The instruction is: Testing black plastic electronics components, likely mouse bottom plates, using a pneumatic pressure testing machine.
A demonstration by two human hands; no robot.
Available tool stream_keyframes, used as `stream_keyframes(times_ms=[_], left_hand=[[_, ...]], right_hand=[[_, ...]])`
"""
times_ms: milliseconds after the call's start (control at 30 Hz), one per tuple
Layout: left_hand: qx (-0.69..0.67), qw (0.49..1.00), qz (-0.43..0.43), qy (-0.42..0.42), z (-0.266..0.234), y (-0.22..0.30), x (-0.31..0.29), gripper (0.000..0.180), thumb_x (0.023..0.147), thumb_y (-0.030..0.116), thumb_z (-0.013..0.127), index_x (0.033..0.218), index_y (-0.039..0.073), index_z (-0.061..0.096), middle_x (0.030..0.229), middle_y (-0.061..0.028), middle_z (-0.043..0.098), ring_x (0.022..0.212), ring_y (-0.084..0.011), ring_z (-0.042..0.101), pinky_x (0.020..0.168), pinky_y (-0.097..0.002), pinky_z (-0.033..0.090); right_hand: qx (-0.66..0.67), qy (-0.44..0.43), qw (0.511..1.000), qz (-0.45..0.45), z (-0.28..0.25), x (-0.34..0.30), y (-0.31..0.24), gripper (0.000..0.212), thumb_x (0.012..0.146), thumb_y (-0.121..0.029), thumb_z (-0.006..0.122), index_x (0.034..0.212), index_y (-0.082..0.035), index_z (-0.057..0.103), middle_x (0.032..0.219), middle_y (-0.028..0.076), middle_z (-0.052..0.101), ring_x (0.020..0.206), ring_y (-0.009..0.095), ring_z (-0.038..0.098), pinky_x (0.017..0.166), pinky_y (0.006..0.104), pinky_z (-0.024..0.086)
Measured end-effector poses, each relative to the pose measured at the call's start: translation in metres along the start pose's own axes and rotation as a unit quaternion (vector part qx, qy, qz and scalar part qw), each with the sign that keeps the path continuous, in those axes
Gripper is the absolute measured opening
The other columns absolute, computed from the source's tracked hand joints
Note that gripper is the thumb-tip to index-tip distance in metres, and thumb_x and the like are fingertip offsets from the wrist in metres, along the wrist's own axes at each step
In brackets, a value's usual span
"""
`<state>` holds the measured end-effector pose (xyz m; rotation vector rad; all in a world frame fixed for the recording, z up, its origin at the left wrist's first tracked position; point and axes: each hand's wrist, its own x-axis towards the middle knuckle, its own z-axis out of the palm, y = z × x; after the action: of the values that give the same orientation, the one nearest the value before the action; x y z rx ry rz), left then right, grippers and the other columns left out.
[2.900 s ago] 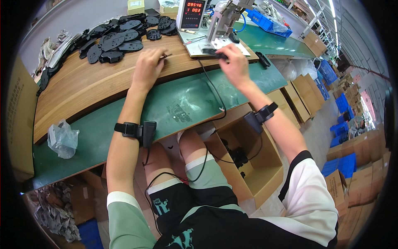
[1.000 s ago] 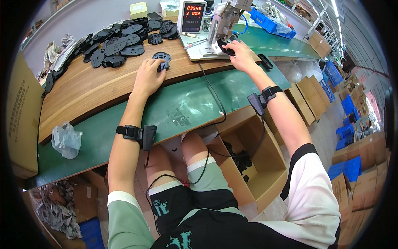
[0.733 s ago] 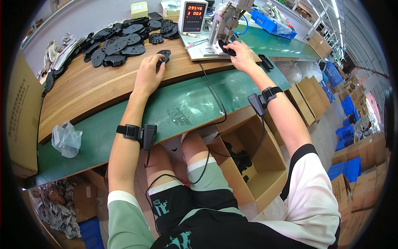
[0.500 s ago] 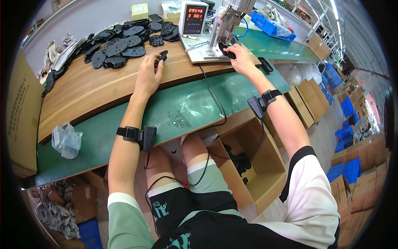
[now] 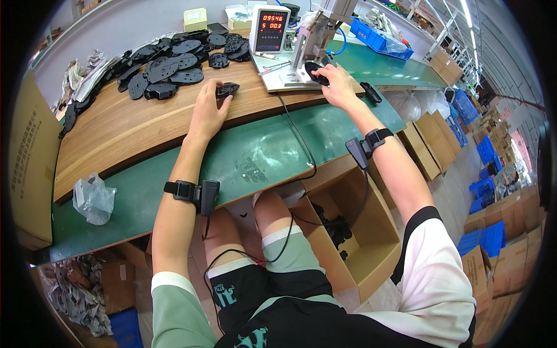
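My left hand (image 5: 209,110) is closed on a small black plastic part (image 5: 228,89), gripped between thumb and fingers just over the wooden board. At the metal press (image 5: 310,43), my right hand (image 5: 341,87) pinches a black oval plastic piece (image 5: 314,72), its face tilted up beside the fixture. Whether that piece touches the fixture I cannot tell. A heap of flat black oval plastic parts (image 5: 163,68) lies on the board beyond my left hand. Both wrists carry a strapped black device.
A white control box (image 5: 270,29) with a red lit display stands left of the press. Another black part (image 5: 371,93) lies right of my right wrist. A plastic bag (image 5: 94,198) sits on the green table edge (image 5: 156,185). An open carton (image 5: 377,255) with black parts stands below.
The part in my left hand has turned from tilted upright to flatter. In my right hand, the oval piece has tilted and shows more of its face. The display reading has changed.
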<state>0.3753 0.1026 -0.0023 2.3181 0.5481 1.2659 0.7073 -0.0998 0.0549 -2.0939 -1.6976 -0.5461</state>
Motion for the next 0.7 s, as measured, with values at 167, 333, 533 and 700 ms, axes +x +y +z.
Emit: stream_keyframes(times_ms=[167, 333, 533, 700], left_hand=[[-0.063, 0.998, -0.027, -0.017, 0.001, -0.002, 0.001, 0.032, 0.098, 0.007, 0.069, 0.128, 0.001, 0.059, 0.116, -0.0251, 0.070, 0.113, -0.0434, 0.067, 0.098, -0.0491, 0.053], [-0.012, 1.000, -0.013, -0.017, -0.001, -0.004, 0.000, 0.030, 0.100, 0.007, 0.067, 0.129, 0.003, 0.063, 0.111, -0.0248, 0.071, 0.107, -0.0431, 0.068, 0.094, -0.0500, 0.053], [0.023, 1.000, -0.007, 0.007, -0.007, 0.017, 0.001, 0.037, 0.099, 0.007, 0.067, 0.136, 0.009, 0.065, 0.109, -0.0235, 0.072, 0.104, -0.0425, 0.068, 0.090, -0.0486, 0.055], [0.056, 0.990, 0.131, 0.021, 0.005, 0.044, 0.010, 0.041, 0.095, 0.003, 0.067, 0.136, 0.009, 0.066, 0.122, -0.0191, 0.073, 0.114, -0.0373, 0.069, 0.097, -0.0454, 0.056]], right_hand=[[0.010, 0.002, 1.000, 0.005, 0.000, -0.001, 0.000, 0.044, 0.080, 0.003, 0.067, 0.121, -0.012, 0.073, 0.109, 0.011, 0.063, 0.108, 0.036, 0.061, 0.098, 0.0468, 0.052], [-0.008, -0.012, 1.000, 0.000, -0.003, 0.005, -0.003, 0.043, 0.081, 0.003, 0.067, 0.120, -0.013, 0.074, 0.109, 0.011, 0.063, 0.110, 0.037, 0.062, 0.098, 0.0474, 0.052], [-0.006, -0.002, 1.000, -0.017, -0.013, 0.005, -0.004, 0.037, 0.084, 0.003, 0.065, 0.116, -0.012, 0.075, 0.108, 0.012, 0.066, 0.112, 0.036, 0.063, 0.097, 0.0467, 0.052], [0.120, 0.182, 0.975, 0.038, -0.023, -0.014, -0.008, 0.035, 0.087, 0.007, 0.063, 0.116, -0.008, 0.076, 0.111, 0.013, 0.071, 0.108, 0.033, 0.065, 0.095, 0.0419, 0.053]])
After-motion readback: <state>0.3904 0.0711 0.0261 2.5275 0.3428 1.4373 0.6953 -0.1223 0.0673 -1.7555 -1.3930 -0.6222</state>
